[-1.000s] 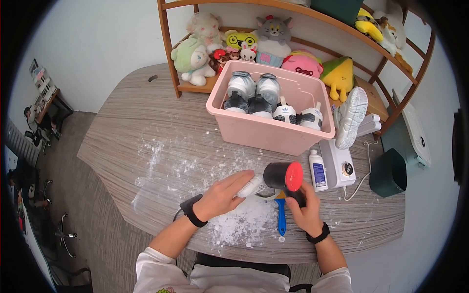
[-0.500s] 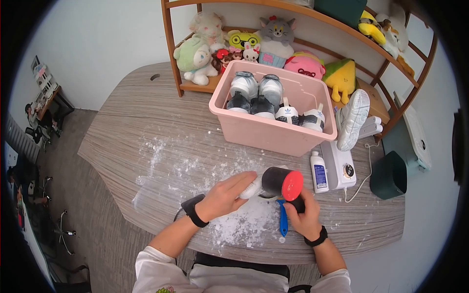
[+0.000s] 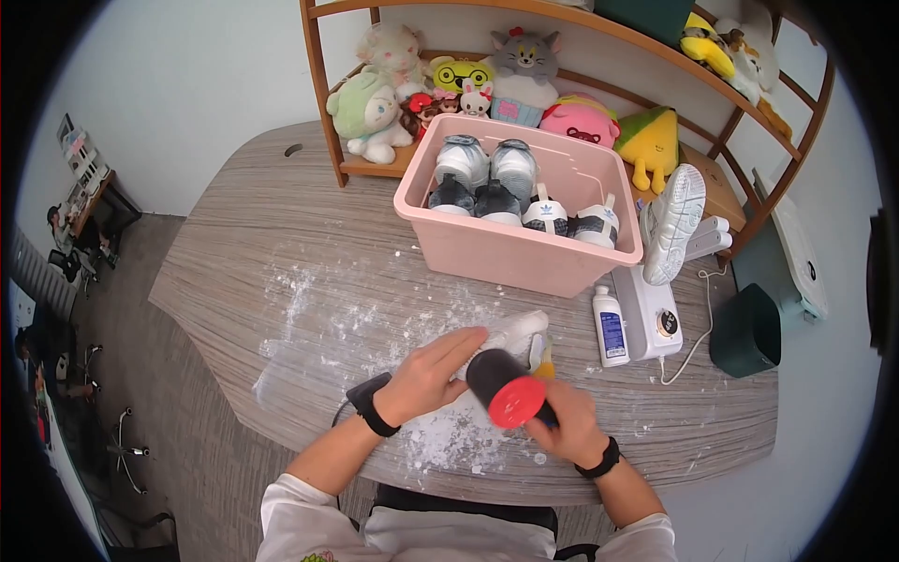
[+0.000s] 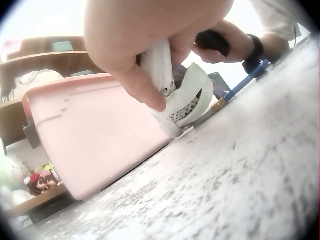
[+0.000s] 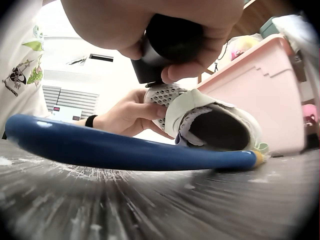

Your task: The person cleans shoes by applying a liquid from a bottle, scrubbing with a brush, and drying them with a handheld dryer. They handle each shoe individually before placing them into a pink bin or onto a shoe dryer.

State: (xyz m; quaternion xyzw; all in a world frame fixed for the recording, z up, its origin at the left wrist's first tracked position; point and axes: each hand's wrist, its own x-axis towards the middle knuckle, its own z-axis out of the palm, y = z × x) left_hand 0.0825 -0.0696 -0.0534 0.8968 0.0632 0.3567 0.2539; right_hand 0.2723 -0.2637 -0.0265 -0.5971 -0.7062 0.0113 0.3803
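Observation:
My left hand (image 3: 429, 379) grips a white shoe (image 3: 521, 328) with perforated sides and a wide strap, tipped on its side low over the table. Its opening (image 5: 215, 129) faces the right wrist view. In my right hand (image 3: 573, 426) is the handle of a black hair dryer (image 3: 493, 377) with a red round end; its barrel tilts across the shoe near my left fingers. A brush with a blue handle (image 5: 125, 145) lies beside the shoe, mostly hidden under the dryer and hand in the head view.
White powder (image 3: 449, 440) is scattered over the wooden table (image 3: 243, 225). Behind stands a pink bin (image 3: 506, 248) of shoes, before a shelf of plush toys. To the right are a white bottle (image 3: 610, 328), a white device (image 3: 646, 318) bearing an upright shoe (image 3: 672, 225), and a green bin (image 3: 746, 332).
My right hand has brought the hair dryer down and to the left, toward me, uncovering more of the shoe's far end. The left hand keeps its grip in nearly the same place.

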